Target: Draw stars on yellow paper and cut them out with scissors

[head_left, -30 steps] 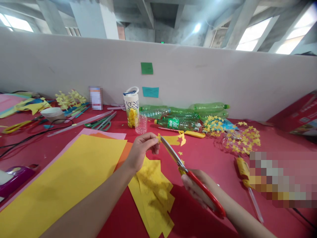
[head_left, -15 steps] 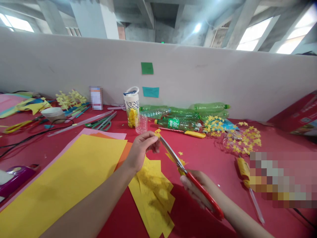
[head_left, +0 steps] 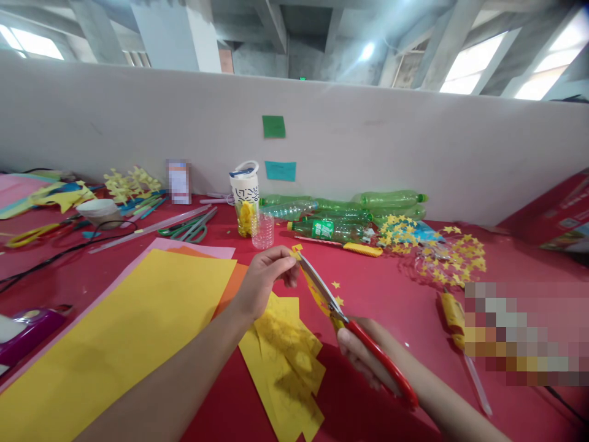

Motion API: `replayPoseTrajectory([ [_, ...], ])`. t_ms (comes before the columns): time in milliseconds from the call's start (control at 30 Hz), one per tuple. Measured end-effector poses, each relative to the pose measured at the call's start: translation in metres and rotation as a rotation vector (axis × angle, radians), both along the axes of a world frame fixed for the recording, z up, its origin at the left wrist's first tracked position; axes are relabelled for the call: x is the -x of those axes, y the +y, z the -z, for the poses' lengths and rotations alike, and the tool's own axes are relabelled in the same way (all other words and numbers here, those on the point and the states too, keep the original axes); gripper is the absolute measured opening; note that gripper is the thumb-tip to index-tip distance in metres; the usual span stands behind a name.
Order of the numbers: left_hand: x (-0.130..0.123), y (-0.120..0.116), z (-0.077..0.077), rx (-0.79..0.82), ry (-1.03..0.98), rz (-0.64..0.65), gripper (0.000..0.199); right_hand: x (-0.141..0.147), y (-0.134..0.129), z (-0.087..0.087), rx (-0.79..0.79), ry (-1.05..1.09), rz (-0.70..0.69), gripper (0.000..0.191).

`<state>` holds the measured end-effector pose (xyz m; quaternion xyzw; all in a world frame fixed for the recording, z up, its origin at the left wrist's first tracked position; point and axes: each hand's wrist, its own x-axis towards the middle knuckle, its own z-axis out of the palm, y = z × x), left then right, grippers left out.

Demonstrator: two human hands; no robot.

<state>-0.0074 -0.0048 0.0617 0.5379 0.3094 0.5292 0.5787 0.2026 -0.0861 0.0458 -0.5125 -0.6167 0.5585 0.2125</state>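
Note:
My left hand (head_left: 271, 273) pinches a small piece of yellow paper (head_left: 297, 250) between thumb and finger. In my right hand (head_left: 363, 347) is a pair of red-handled scissors (head_left: 377, 353), its blade tips right at that paper. The blades look close together; whether they touch is hard to tell. Small cut yellow stars (head_left: 335, 285) and scraps lie on the table behind the blades. Below my hands is a fanned pile of yellow paper pieces (head_left: 288, 362) with faint drawn lines. To the left a large yellow sheet (head_left: 138, 325) rests on orange and pink sheets.
Green plastic bottles (head_left: 340, 230) lie along the partition (head_left: 368, 141), beside a white cup (head_left: 243, 190) and a clear bottle piece (head_left: 262, 232). A yellow utility knife (head_left: 363, 249), strung yellow stars (head_left: 453, 258) and a yellow glue gun (head_left: 453, 316) are rightward. Green-handled scissors (head_left: 193, 230) lie left.
The small paper piece in my left fingers has turned and shifted slightly right. The scissors have moved a little with it, and their blades have changed angle slightly.

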Motion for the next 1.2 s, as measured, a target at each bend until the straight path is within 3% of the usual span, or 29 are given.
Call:
replayPoseTrajectory([
  [333, 0.004, 0.003, -0.001, 0.009, 0.023, 0.030, 0.016, 0.001, 0.001, -0.012, -0.032, 0.001, -0.031, 0.046],
  [633, 0.009, 0.005, -0.001, 0.024, 0.043, 0.048, 0.017, -0.001, 0.003, -0.006, -0.035, -0.020, -0.023, 0.046],
  [1200, 0.011, 0.007, -0.001, 0.043, 0.055, 0.057, 0.017, 0.000, 0.003, -0.018, -0.023, -0.031, -0.055, 0.045],
])
